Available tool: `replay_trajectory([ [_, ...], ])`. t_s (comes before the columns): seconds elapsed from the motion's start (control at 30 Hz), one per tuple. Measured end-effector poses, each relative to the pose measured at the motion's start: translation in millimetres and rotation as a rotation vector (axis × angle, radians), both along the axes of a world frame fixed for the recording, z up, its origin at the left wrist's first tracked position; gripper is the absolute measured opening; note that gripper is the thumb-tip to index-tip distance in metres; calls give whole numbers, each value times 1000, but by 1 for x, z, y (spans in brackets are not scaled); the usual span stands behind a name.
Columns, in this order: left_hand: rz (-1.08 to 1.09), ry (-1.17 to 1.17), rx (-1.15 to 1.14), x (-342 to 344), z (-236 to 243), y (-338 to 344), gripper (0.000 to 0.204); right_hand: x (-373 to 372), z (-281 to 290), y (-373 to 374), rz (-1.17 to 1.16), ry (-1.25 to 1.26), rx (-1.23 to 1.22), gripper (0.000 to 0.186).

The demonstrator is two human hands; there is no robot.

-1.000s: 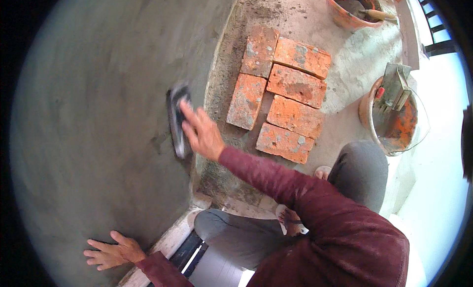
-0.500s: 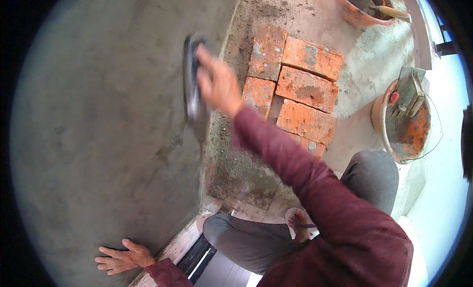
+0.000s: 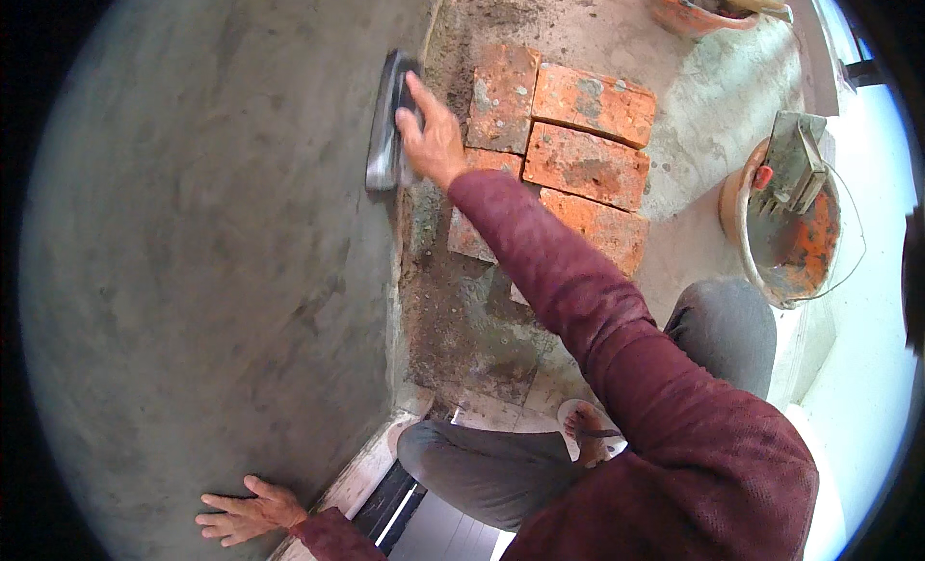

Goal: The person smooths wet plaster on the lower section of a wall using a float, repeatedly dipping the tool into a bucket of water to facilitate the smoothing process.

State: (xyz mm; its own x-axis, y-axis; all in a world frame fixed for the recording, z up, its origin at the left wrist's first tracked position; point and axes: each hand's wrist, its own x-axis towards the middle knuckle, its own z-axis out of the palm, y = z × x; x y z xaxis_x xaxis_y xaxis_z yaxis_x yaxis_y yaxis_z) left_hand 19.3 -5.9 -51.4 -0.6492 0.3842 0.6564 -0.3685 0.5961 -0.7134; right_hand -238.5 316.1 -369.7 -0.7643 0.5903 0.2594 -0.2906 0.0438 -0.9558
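Note:
A grey plastered wall (image 3: pixel 212 253) fills the left side, its surface smooth with darker patches. My right hand (image 3: pixel 434 132) grips a flat, dark plastering trowel (image 3: pixel 381 137) whose long blade lies against the plaster close to the wall's bottom edge. The fingers wrap its handle, and the index finger stretches along it. Lower down, my left hand (image 3: pixel 252 511) rests on the plaster with fingers spread, holding nothing.
Several orange bricks (image 3: pixel 588 164) lie on the dusty floor right of the wall. Beyond them stands an orange tub (image 3: pixel 674 13) with a wooden-handled trowel (image 3: pixel 747 2). A mortar-stained bucket (image 3: pixel 737 214) at right holds a notched metal tool (image 3: pixel 795 166). My bent knees are close by.
The trowel has slid slightly up and toward the wall's bottom edge, and its blade now tilts more. My left hand stays on the plaster. The whole view has shifted a little.

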Motion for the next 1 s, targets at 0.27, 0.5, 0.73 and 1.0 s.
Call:
replay_trajectory([
  [0.27,6,-13,-35,1,3,-1,75,51,-11,-40,105,-115,-57,53],
  [0.5,42,2,-57,6,7,3,75,135,6,-89,412,-122,-99,59],
  [0.73,5,5,-17,-1,2,7,75,16,-21,5,173,-202,-14,50],
  [1.0,25,-18,-48,6,6,-1,77,59,10,-32,281,-81,-40,54],
])
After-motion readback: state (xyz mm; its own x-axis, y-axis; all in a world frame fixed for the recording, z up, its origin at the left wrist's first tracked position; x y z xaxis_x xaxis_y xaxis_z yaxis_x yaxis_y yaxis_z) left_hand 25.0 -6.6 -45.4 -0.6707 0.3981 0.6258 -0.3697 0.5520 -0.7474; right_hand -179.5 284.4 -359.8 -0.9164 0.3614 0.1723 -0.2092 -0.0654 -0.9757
